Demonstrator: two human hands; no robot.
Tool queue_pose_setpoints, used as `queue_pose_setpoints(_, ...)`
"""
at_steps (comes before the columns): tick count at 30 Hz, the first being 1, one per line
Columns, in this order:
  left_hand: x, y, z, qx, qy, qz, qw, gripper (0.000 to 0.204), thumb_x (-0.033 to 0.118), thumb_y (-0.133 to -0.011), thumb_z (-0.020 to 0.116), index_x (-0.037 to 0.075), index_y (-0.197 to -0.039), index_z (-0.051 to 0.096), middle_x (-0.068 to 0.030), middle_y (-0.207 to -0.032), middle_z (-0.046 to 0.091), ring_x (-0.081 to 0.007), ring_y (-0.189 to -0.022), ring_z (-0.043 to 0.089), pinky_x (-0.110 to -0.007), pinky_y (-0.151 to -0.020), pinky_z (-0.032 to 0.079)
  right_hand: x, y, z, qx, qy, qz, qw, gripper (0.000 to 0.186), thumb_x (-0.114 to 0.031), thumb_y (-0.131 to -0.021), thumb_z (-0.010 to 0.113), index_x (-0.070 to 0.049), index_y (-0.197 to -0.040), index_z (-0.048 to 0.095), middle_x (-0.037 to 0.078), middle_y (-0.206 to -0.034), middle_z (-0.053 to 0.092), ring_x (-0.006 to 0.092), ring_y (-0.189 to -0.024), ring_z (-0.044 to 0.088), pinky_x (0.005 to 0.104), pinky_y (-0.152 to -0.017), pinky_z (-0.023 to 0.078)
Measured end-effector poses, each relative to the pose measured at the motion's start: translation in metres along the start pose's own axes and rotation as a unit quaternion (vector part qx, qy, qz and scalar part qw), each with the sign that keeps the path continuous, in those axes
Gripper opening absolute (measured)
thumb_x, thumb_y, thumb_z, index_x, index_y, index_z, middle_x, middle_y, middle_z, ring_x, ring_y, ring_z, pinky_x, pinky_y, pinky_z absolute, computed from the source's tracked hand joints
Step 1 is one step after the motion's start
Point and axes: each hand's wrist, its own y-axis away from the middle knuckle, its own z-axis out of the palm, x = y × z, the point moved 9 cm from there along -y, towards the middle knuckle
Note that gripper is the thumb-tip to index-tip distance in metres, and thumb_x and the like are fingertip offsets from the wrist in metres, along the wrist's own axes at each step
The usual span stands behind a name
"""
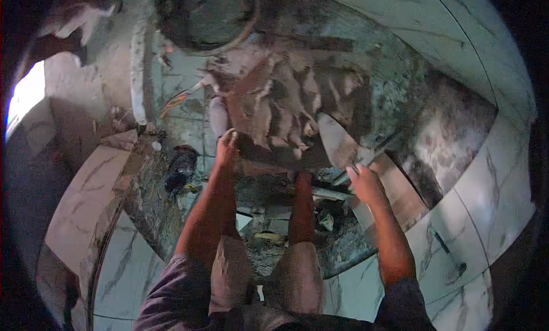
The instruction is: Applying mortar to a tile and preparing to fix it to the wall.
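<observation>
In the head view, I look down at a brown slab (243,115) in front of me, between my arms and a bit past my feet. It looks a little longer from left to right than from near to far. Wet-looking lumps of mud mix (290,99) sit on it in bumpy rows that mostly run away from me.

My left hand (228,146) is the closer one. Its fingers are bent at the slab's near left corner, so the slab lies to the right of them and further off. I can't tell if they pinch it or just touch it. A pale round-ended thing (218,118) is just past my fingers, by the left edge.

My right hand (365,183) is closed tight around the handle of a trowel (338,141). The blade slants away from me and to the left, with its tip by the slab's right side. From this hand, the slab lies left and further away. I can't tell if the blade touches the mix.
</observation>
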Motion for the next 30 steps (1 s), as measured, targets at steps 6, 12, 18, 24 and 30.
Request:
queue_pose_setpoints(6, 0.020, -0.002, -0.010, -0.112, 0.030, 0.041, 0.992, 0.032, 0.022, -0.085, 0.045, -0.002, -0.107, 0.048, -0.0019, -0.087, 0.055, -0.0104, -0.076, 0.050, -0.024, -0.065, 0.040, -0.086, 0.056, -0.068, 0.072, 0.067, -0.053, 0.994, 0.032, -0.030, -0.080, 0.044, -0.002, -0.096, 0.046, 0.024, -0.083, 0.053, 0.0412, -0.080, 0.049, 0.0466, -0.068, 0.039)
queue_pose_setpoints(12, 0.037, -0.005, -0.004, -0.204, 0.032, -0.047, 0.977, 0.039, 0.026, -0.085, 0.046, -0.003, -0.110, 0.046, -0.0057, -0.098, 0.054, -0.0141, -0.092, 0.048, -0.026, -0.079, 0.036, -0.272, 0.000, -0.109, 0.132, 0.282, -0.296, 0.903, 0.028, -0.025, -0.079, 0.046, 0.000, -0.092, 0.045, 0.021, -0.083, 0.054, 0.0391, -0.078, 0.052, 0.0463, -0.066, 0.042)
queue_pose_setpoints(18, 0.130, -0.058, -0.046, -0.036, 0.047, 0.217, 0.974, 0.037, 0.026, -0.085, 0.044, -0.002, -0.110, 0.047, -0.0077, -0.100, 0.053, -0.0153, -0.092, 0.048, -0.027, -0.078, 0.038, -0.419, -0.094, -0.115, 0.217, 0.359, -0.307, 0.854, 0.022, -0.019, -0.077, 0.048, 0.001, -0.082, 0.053, 0.021, -0.083, 0.055, 0.0344, -0.076, 0.056, 0.0431, -0.065, 0.046)
queue_pose_setpoints(24, 0.252, -0.096, -0.056, 0.010, 0.242, 0.155, 0.958, 0.031, 0.017, -0.083, 0.048, -0.004, -0.106, 0.049, -0.0079, -0.094, 0.056, -0.0152, -0.083, 0.053, -0.026, -0.075, 0.042, -0.442, -0.136, -0.060, 0.103, 0.424, -0.247, 0.866, 0.020, -0.013, -0.073, 0.050, 0.005, -0.077, 0.058, 0.022, -0.074, 0.056, 0.0365, -0.077, 0.056, 0.0435, -0.067, 0.045)
queue_pose_setpoints(30, 0.225, -0.142, -0.056, -0.002, 0.246, 0.135, 0.960, 0.031, 0.018, -0.082, 0.051, -0.004, -0.103, 0.051, -0.0055, -0.085, 0.056, -0.0111, -0.074, 0.053, -0.025, -0.064, 0.045, -0.457, -0.139, -0.002, -0.005, 0.501, -0.339, 0.797, 0.023, -0.015, -0.072, 0.047, 0.005, -0.070, 0.059, 0.022, -0.075, 0.057, 0.0339, -0.075, 0.057, 0.0402, -0.065, 0.046)
